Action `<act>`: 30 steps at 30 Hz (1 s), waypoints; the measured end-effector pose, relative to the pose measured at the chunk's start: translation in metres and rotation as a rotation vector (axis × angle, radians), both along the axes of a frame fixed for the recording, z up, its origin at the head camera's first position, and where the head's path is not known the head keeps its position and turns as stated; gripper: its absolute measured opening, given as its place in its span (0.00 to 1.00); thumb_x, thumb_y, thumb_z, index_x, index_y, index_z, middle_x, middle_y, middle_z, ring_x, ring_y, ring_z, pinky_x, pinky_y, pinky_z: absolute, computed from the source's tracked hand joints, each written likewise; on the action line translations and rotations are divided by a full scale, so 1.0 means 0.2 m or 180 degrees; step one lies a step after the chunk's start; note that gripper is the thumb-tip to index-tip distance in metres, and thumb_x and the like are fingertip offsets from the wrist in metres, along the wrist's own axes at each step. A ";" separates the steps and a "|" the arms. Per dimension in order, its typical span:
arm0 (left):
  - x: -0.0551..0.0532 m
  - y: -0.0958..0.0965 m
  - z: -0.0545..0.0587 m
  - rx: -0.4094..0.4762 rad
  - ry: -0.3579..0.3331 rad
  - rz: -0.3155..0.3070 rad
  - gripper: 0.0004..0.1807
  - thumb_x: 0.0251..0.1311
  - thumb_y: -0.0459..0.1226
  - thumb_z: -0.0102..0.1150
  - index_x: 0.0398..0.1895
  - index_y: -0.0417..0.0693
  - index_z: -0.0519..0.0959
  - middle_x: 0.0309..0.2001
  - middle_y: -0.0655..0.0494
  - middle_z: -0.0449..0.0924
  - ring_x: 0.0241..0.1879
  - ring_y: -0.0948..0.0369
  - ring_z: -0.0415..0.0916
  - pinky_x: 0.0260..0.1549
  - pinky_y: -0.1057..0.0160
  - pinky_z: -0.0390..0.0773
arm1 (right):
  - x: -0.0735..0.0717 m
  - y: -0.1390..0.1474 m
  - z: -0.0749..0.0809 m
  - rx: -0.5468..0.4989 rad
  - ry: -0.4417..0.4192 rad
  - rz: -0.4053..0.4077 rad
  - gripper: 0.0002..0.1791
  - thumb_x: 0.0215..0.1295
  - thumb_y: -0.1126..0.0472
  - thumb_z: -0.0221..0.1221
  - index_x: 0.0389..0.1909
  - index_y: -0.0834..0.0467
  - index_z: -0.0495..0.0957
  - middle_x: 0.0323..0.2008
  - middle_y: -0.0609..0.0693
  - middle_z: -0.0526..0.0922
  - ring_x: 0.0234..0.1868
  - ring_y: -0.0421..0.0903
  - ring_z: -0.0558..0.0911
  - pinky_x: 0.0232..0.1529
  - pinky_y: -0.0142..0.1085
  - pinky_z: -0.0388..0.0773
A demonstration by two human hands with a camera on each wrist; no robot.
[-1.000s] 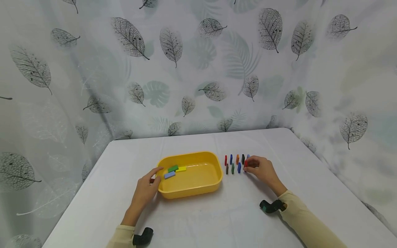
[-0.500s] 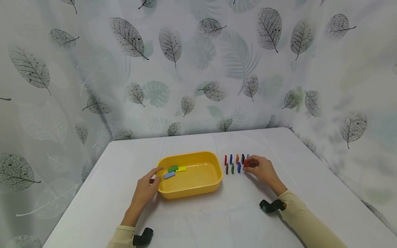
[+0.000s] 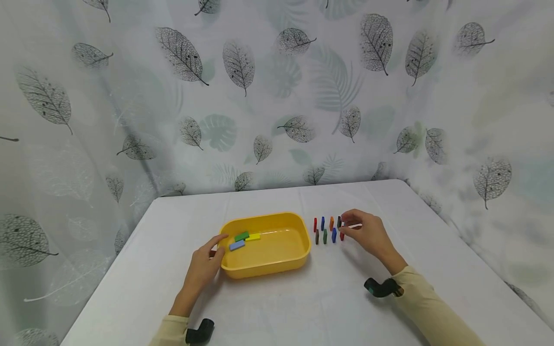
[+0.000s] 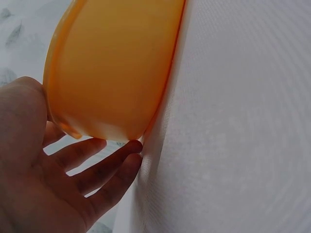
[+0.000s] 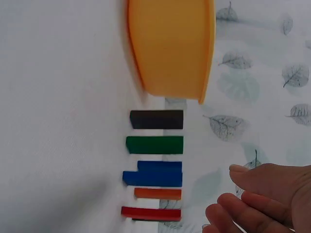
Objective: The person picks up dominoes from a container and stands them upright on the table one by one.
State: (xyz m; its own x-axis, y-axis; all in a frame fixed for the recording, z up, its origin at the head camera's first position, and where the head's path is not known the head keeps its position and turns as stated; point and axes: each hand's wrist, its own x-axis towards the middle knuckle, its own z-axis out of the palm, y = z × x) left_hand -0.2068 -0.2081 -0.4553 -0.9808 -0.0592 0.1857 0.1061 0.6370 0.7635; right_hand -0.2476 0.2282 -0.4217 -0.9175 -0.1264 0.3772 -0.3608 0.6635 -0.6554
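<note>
At the left end of the yellow tray (image 3: 277, 247), my left hand (image 3: 202, 265) holds the rim; the left wrist view has its lower fingers (image 4: 114, 182) along the outer wall. Inside the tray lie a green block (image 3: 242, 236), a yellow block (image 3: 253, 237) and a light blue block (image 3: 237, 245). My right hand (image 3: 370, 234) hovers by the right end of two rows of upright thin blocks, thumb and fingers apart with nothing between them. A red block (image 3: 342, 236) ends the front row, and a black block (image 3: 339, 221) stands behind it, close to the fingertips.
Also standing in the rows are a brown block (image 3: 317, 237), a green upright block (image 3: 325, 236), a blue block (image 3: 334, 235), an orange block (image 3: 331, 223) and others. They stand right of the tray on the white-covered table (image 3: 277, 307). A leaf-print curtain (image 3: 277, 96) hangs behind.
My right hand has let go of the red block, which now stands in the front row, and has lifted slightly back and away. My left hand and the tray have not moved.
</note>
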 end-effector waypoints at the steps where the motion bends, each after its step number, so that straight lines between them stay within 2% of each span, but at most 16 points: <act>1: 0.00 0.00 0.00 0.0006 -0.0002 0.0000 0.22 0.75 0.37 0.53 0.69 0.53 0.78 0.63 0.40 0.79 0.49 0.47 0.82 0.41 0.53 0.85 | 0.00 -0.02 0.02 -0.0009 0.0028 0.0022 0.19 0.61 0.67 0.73 0.52 0.65 0.83 0.45 0.60 0.88 0.45 0.55 0.87 0.47 0.51 0.85; 7: 0.00 -0.01 -0.01 0.0023 0.0002 0.0007 0.22 0.75 0.37 0.53 0.69 0.53 0.78 0.64 0.40 0.78 0.49 0.47 0.82 0.41 0.52 0.85 | 0.02 -0.18 0.10 0.0043 0.0066 0.0170 0.16 0.62 0.66 0.73 0.51 0.62 0.84 0.43 0.55 0.88 0.42 0.51 0.86 0.45 0.45 0.86; 15: -0.01 -0.01 -0.02 -0.0011 0.0021 -0.0001 0.22 0.74 0.37 0.53 0.69 0.52 0.78 0.65 0.41 0.78 0.49 0.47 0.82 0.41 0.53 0.85 | 0.00 -0.38 0.17 0.0004 0.0140 0.0585 0.15 0.63 0.65 0.72 0.49 0.62 0.85 0.44 0.53 0.87 0.42 0.50 0.86 0.45 0.43 0.86; 23: -0.01 -0.01 0.00 -0.0022 -0.0003 -0.0005 0.22 0.75 0.37 0.52 0.70 0.52 0.78 0.64 0.41 0.79 0.49 0.48 0.82 0.41 0.53 0.85 | -0.04 -0.55 0.17 -0.0101 0.0095 0.0936 0.15 0.63 0.66 0.72 0.49 0.63 0.85 0.44 0.55 0.87 0.43 0.49 0.86 0.45 0.42 0.86; 30: -0.01 0.00 -0.01 0.0001 0.0009 -0.0007 0.22 0.74 0.37 0.53 0.69 0.52 0.78 0.64 0.41 0.78 0.48 0.48 0.82 0.42 0.52 0.85 | -0.09 -0.71 0.13 -0.0040 -0.0068 0.1208 0.15 0.65 0.65 0.71 0.51 0.64 0.84 0.44 0.54 0.87 0.44 0.49 0.85 0.50 0.41 0.84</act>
State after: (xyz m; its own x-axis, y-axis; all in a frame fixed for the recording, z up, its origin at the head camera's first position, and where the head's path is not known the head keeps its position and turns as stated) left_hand -0.2096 -0.2085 -0.4574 -0.9804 -0.0570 0.1886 0.1098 0.6365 0.7634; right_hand -0.2654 0.0867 -0.3962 -0.8140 -0.4542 0.3622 -0.5656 0.4772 -0.6726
